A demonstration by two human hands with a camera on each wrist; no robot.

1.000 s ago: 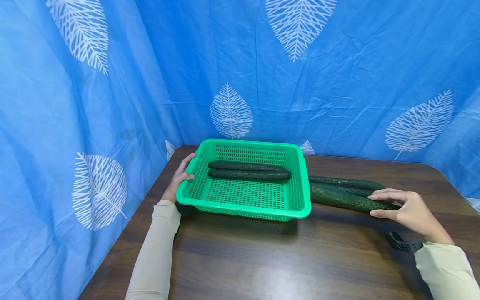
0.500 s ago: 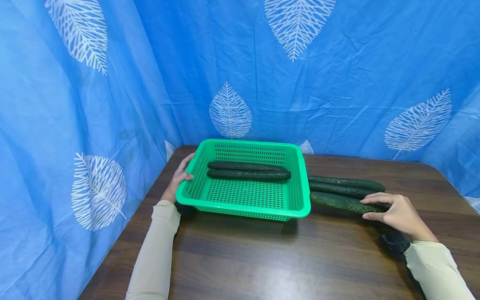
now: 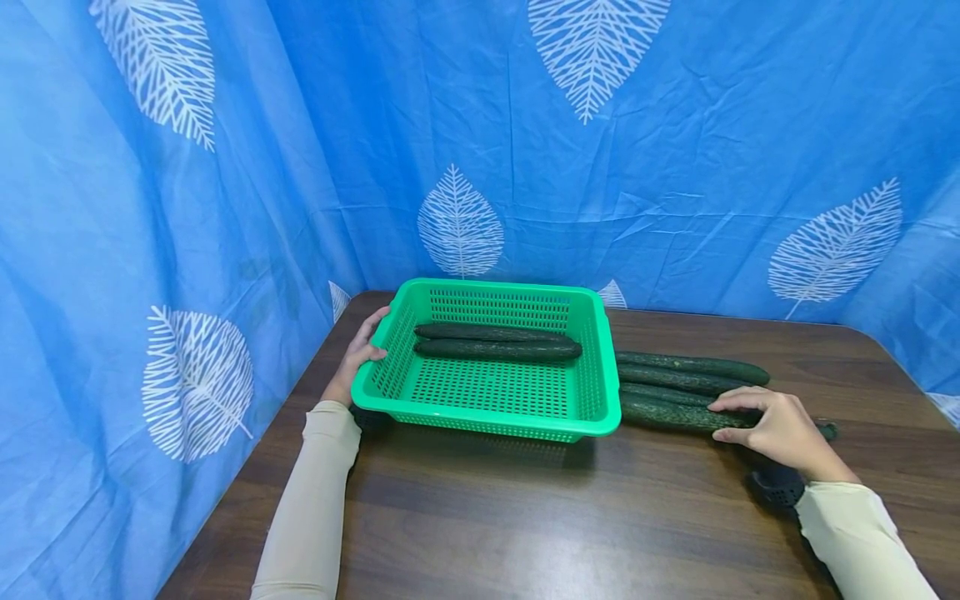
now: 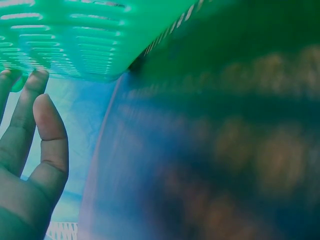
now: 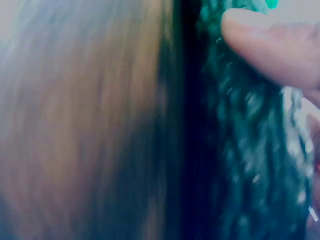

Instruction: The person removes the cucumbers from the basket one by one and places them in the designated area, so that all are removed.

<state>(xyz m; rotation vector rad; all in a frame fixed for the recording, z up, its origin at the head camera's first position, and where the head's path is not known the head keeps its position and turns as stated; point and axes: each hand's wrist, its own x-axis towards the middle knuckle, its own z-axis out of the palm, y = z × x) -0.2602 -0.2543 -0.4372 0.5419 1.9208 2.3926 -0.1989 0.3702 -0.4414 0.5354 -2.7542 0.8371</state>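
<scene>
A brown wood-grained table (image 3: pixel 450 517) with a rounded far right corner bears a pale glare (image 3: pixel 558 546) at its near middle. Creased blue cloth (image 3: pixel 720 150) hangs along its far and left sides, printed with white leaves (image 3: pixel 462 223), some upright, others slanted.

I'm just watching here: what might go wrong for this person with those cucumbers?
Two things, perhaps. The nearest cucumber, which the right hand pinches, has its left end hidden behind the green basket in the head view, so lifting it might bump the basket. Three other cucumbers lie close alongside on the table, so a careless nudge could set one rolling.
</scene>
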